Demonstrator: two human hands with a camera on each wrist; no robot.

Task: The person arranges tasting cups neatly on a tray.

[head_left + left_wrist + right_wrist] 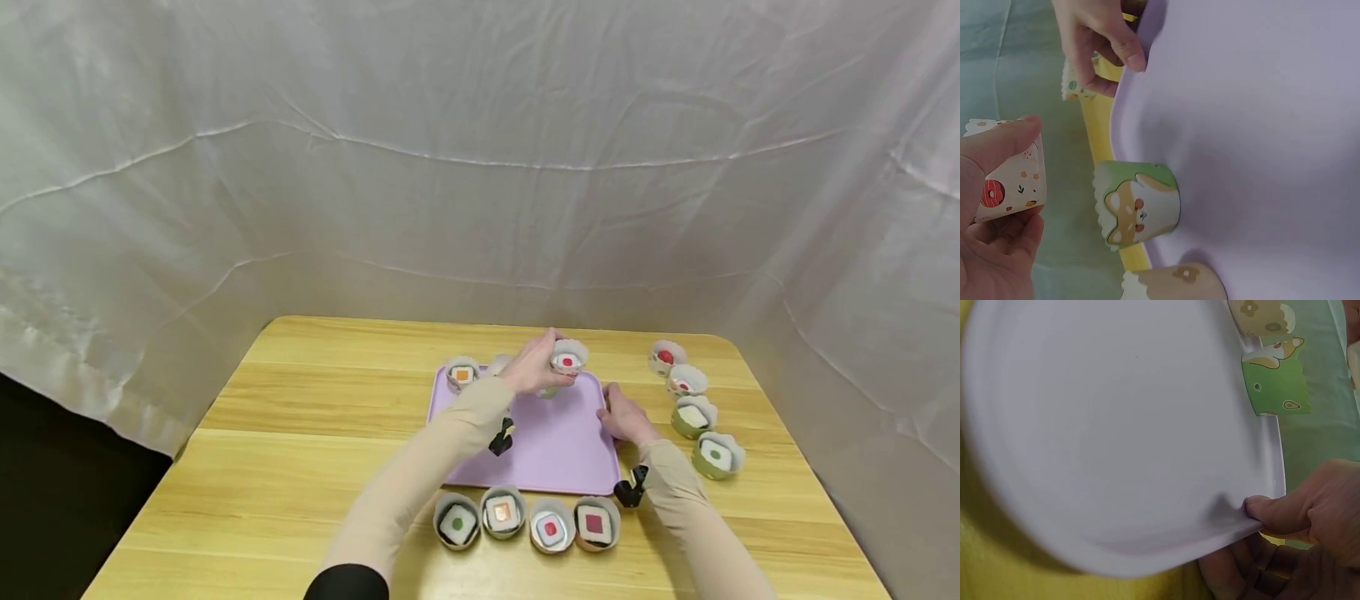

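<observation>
My left hand [531,367] grips a white paper baking cup [1022,178] with a donut print, a white piece with a red centre inside. It is raised over the far edge of the purple tray [570,450]. My right hand [625,414] pinches the tray's right rim, thumb on top and fingers underneath. On the tray's far side, a green cup [1141,206] with a dog print stands beside a beige cup [1175,284]. Another cup [462,374] with an orange-centred piece sits at the tray's far left corner.
In front of the tray several filled cups stand in a row, among them one with a green-dotted piece [457,523] and one with a dark red square [595,525]. More cups, including a green one [717,456], line the wooden table's [300,400] right side. Pale cloth [480,208] hangs behind.
</observation>
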